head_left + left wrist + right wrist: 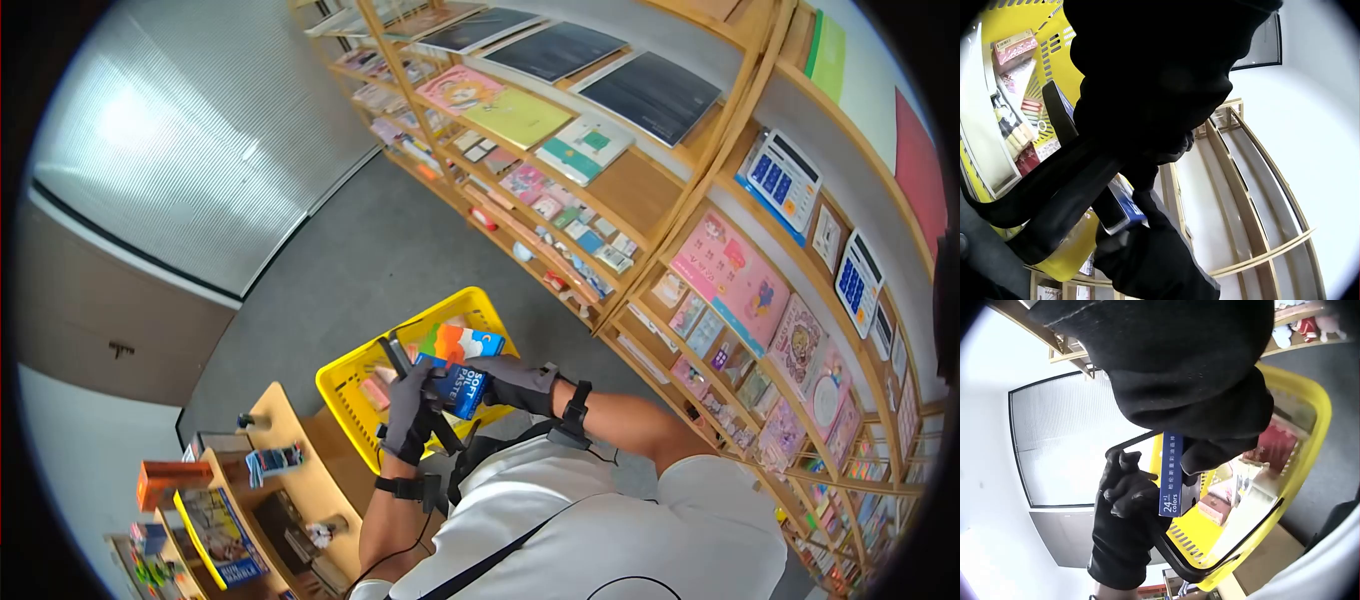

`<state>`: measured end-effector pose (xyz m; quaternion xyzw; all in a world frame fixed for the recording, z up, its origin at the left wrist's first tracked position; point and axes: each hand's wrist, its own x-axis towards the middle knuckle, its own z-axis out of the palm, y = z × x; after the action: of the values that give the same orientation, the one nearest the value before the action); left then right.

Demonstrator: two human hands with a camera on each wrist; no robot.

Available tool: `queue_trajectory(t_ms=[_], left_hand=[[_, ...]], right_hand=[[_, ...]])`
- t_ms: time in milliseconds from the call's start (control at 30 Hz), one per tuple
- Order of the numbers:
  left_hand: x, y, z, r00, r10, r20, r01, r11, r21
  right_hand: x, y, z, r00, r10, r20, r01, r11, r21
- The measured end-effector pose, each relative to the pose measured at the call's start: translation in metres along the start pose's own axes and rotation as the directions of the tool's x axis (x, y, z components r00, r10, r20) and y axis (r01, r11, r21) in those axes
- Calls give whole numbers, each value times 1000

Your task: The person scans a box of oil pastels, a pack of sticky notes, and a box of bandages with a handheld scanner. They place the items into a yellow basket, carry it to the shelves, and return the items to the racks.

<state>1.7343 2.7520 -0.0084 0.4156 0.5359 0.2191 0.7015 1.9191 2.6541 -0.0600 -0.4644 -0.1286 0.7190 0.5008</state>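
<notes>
A blue box of oil pastels (462, 382) with orange, green and white artwork is held over the yellow basket (335, 385). My gloved right hand (518, 386) pinches it at the side; the narrow face marked "24+1 colors" shows in the right wrist view, thumb (1213, 456) against the box. My gloved left hand (408, 415) grips the basket's black handle (1066, 194), close beside the box. Inside the basket lie a pink box (1214, 508), a red pack (1275, 447) and several other small packages.
Wooden shelves (640, 290) with notebooks, pink packs and calculators (785, 185) run along the right. A wooden display unit (290, 430) stands at lower left. Grey floor (380, 260) extends behind the basket toward a ribbed translucent panel (190, 130).
</notes>
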Motion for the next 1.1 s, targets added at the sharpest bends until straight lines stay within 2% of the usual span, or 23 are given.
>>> queue_trajectory(t_ms=[133,300,333,367,400,433,467,533,633,667,700,733,767,800,833,867,933,967,1033,1067,1100], left_hand=[[55,25,-29,1000,16,9,-15,995,-102],[136,34,-92,999,-9,42,18,972,-236],[156,35,-111,999,-7,41,17,967,-255],[182,31,-138,998,-9,67,25,970,-243],[207,26,-165,992,60,113,-40,985,-170],[224,23,-183,978,127,168,-110,989,-102],[232,29,-190,971,125,205,-108,990,-93],[248,42,-207,990,-110,93,134,935,-327],[300,25,-274,956,-138,258,222,917,-332],[331,-19,-334,948,-144,284,235,919,-317],[346,-39,-362,950,43,310,-62,997,51],[402,-55,-351,890,209,405,-371,848,378],[419,-60,-350,882,196,429,-370,851,373],[408,-84,-400,872,190,451,-375,850,369],[398,-92,-438,863,187,470,-382,849,366],[373,-93,-471,852,189,488,-395,844,362],[401,-82,-468,828,204,523,-427,833,351],[415,-81,-467,817,210,537,-440,829,346],[441,-79,-467,798,218,562,-464,818,341],[453,-77,-459,787,226,574,-477,813,334],[462,-78,-451,778,234,583,-487,810,326]], right_hand=[[21,-22,-28,997,-72,9,72,997,-8],[44,-60,-50,987,-123,-104,120,992,-34],[40,-76,-41,972,-193,-137,197,980,20],[35,-91,-30,949,-261,-175,276,958,73],[33,-98,-23,920,-324,-220,355,927,122],[38,-99,-24,908,-336,-249,374,919,124],[48,-101,-29,879,-360,-312,423,891,163],[61,-107,-39,806,-398,-438,528,818,228],[62,-116,-45,714,-486,-504,639,747,184],[64,-119,-43,675,-522,-522,679,716,161],[65,-122,-36,654,-526,-544,693,705,150],[63,-124,-31,614,-545,-571,747,635,197],[59,-125,-24,575,-558,-598,792,561,239],[56,-124,-19,538,-567,-624,831,483,278],[56,-123,-19,523,-563,-640,838,478,264],[59,-121,-24,416,-584,-697,864,492,104],[62,-123,-36,183,-633,-752,837,501,-218],[58,-127,-39,168,-633,-756,838,495,-228],[48,-136,-48,312,-544,-779,936,317,153],[42,-144,-54,388,-518,-762,921,200,333],[37,-151,-61,378,-521,-765,926,197,323]])
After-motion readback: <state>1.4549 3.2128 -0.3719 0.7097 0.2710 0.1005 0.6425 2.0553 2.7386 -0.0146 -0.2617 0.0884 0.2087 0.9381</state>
